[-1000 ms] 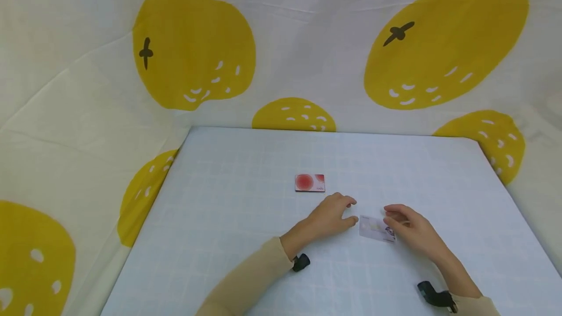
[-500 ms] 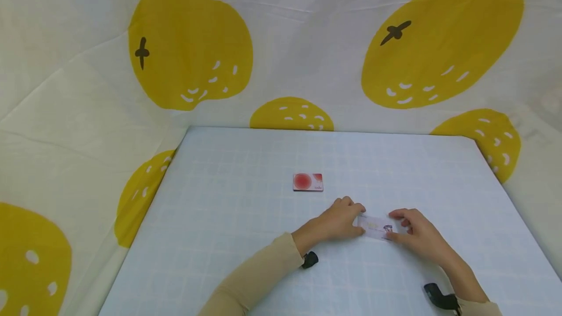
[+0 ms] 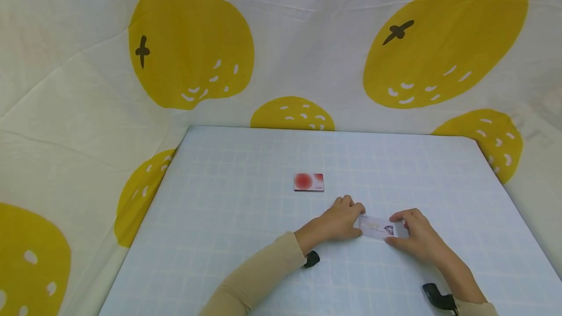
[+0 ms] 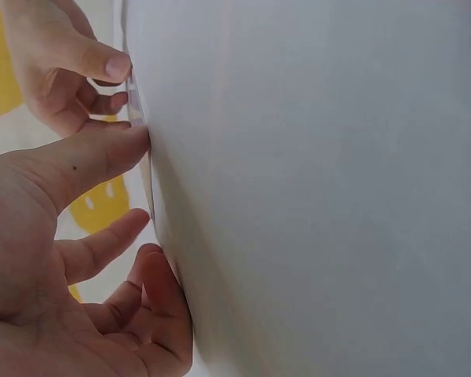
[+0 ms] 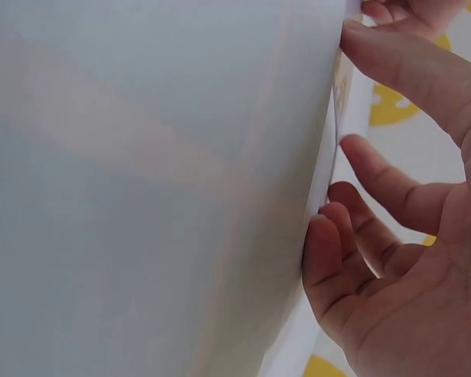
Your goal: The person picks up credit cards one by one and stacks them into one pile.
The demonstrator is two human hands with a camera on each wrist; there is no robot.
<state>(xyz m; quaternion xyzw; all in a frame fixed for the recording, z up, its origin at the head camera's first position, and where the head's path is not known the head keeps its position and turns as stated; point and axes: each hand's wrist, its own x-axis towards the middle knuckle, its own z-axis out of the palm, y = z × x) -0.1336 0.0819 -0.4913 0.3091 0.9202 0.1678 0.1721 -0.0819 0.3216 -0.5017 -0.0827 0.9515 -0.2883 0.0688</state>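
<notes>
A pale lilac card [image 3: 375, 227] with faint gold print and a small dark figure at its right end lies on the table. My left hand [image 3: 337, 220] holds its left end, thumb at the near edge and a fingertip at the far edge. At the other end my right hand [image 3: 414, 234] pinches it the same way; a clear, paler strip shows inside that grip. From the left wrist view, the thumb and fingers of my left hand [image 4: 86, 243] touch the tabletop around the card's thin edge. The right wrist view has my right hand [image 5: 400, 212] low at the surface.
A red-and-white card or thin stack of cards [image 3: 309, 182] lies farther back, left of the hands. The table [image 3: 237, 199] has a pale checked cover. White cloth with yellow fruit shapes [image 3: 193, 48] hangs behind and at the sides.
Both hands have closed in on the pale card from its two ends and now hold it. It has shifted hardly at all. The red-and-white card has stayed put.
</notes>
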